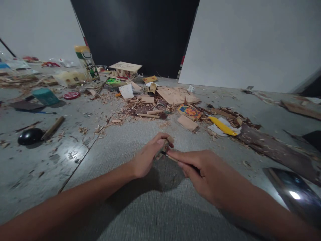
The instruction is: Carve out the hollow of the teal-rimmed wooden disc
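In the head view my left hand (146, 157) is closed around a small carved-looking piece (164, 147), mostly hidden by its fingers. My right hand (205, 170) grips a slim tool (172, 157) with a light shaft and a dark section near its front. That front end meets the small piece; whether it is a blade or bristles I cannot tell. Both hands are close together above the grey floor (120, 150). Beyond them lie a flat wood offcut (187, 123) and a painted wooden piece (190, 112).
Wood shavings and scraps surround a yellow cutter (222, 126). A dark plank (276, 147) and a phone (296, 190) lie at right. On the left are a black rounded object (30, 136), a wooden stick (53, 128), a teal container (45, 96) and a tall bottle (87, 63).
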A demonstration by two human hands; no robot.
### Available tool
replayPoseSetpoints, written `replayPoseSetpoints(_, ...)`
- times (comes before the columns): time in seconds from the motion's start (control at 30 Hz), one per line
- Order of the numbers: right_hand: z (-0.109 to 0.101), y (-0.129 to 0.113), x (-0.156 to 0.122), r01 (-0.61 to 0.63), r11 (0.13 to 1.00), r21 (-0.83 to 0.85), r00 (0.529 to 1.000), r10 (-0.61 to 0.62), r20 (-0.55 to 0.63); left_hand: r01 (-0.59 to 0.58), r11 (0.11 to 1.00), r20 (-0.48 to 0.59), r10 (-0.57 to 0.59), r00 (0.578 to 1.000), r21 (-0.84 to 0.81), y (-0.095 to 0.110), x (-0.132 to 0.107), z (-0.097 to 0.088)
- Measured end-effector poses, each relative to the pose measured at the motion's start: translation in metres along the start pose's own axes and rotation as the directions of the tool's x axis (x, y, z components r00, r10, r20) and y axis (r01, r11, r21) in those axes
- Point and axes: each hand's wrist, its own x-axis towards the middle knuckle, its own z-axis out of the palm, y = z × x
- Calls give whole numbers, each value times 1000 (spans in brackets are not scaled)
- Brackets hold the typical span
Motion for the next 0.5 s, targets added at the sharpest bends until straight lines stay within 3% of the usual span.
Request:
replayPoseSetpoints(0.33,27,5,-4,13,982,-189,993,-35,-116,-5,998,-59,2,998,-63,4,1,2)
replayPoseSetpoints(0.5,38,16,-1,90,984,-151,971,-120,-205,-22,984,-85,7,996,-177,0,2,1)
